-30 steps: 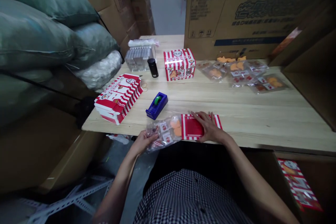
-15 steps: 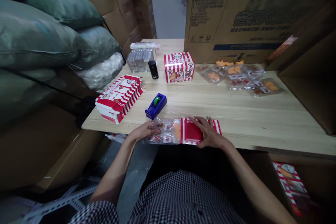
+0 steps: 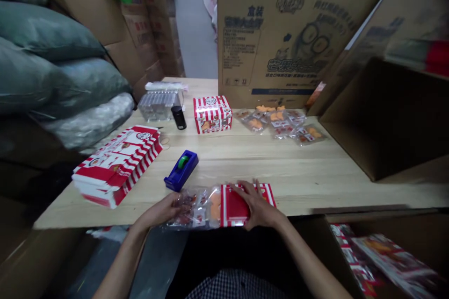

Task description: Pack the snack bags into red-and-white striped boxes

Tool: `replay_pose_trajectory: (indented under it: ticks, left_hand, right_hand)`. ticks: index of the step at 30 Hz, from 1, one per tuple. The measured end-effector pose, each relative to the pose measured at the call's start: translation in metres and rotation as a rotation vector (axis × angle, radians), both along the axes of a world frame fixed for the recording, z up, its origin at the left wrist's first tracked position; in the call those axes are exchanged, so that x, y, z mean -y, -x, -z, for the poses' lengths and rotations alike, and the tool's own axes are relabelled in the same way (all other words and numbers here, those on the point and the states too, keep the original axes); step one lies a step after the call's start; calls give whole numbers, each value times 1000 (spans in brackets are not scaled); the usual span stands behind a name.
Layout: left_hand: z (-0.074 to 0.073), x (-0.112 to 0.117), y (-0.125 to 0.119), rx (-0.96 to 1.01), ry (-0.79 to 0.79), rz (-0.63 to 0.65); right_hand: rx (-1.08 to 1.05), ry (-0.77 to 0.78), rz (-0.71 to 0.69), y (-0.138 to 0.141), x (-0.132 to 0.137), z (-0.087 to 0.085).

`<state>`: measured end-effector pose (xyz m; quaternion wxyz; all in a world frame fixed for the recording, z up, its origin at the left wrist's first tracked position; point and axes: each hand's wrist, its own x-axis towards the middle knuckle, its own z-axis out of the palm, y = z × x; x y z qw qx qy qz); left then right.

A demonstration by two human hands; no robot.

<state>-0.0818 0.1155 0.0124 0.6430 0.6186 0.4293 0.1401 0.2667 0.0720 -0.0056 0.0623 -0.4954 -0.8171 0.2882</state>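
Note:
At the table's front edge lies a flat red-and-white box (image 3: 232,209), with a clear plastic bag (image 3: 200,215) at its left end. Orange pieces and small printed packets show through the bag; its right end meets the box, and whether part is inside I cannot tell. My left hand (image 3: 164,210) is closed on the bag's left end. My right hand (image 3: 259,208) grips the box from above, thumb on the near side and fingers over the far side. Just beyond the bag is a blue tape dispenser (image 3: 181,170) with green tape.
Flattened striped boxes (image 3: 117,163) are stacked at the left. Farther back are clear plastic containers (image 3: 159,103), a black bottle (image 3: 178,117), an assembled striped box (image 3: 212,114) and several filled bags (image 3: 280,124). Large cartons (image 3: 263,65) stand behind; an open carton (image 3: 389,126) is at right.
The camera view has shifted and tilted up, showing more of the cartons and the open box below right. Both hands keep their hold on the bag and the box, with little visible movement.

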Motion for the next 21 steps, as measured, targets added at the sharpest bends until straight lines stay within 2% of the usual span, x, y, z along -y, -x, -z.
replay_pose_trajectory:
  ticks: [2, 3, 4, 7, 8, 10, 12, 14, 17, 21]
  left_hand:
    - [1, -2, -9, 28, 12, 28]
    - [2, -2, -16, 51, 16, -1]
    - [5, -1, -23, 87, 10, -76]
    - [20, 4, -48, 173, -69, -428]
    - [25, 6, -54, 170, -84, -508]
    - [35, 9, -60, 151, -90, -589]
    - [38, 12, -55, 131, -79, -623]
    - [34, 16, -43, 109, -82, -630]
    - [20, 23, -26, 72, -159, -600]
    - [-4, 29, -31, -1, -307, -522]
  right_hand:
    - [9, 17, -22, 3, 0, -1]
    - [8, 25, -27, 5, 0, -1]
    - [2, 29, -28, 5, 1, -1]
    - [-23, -2, 7, 6, 4, 1]
    - [-28, -22, 23, 5, 4, 3]
    - [-35, -56, 38, 4, 5, 7]
    - [-44, -73, 39, 3, 6, 8]
    - [-54, -96, 51, 3, 8, 6]
    - [-61, -174, 71, 8, 16, -1]
    - [-71, -306, 111, 26, 31, -11]
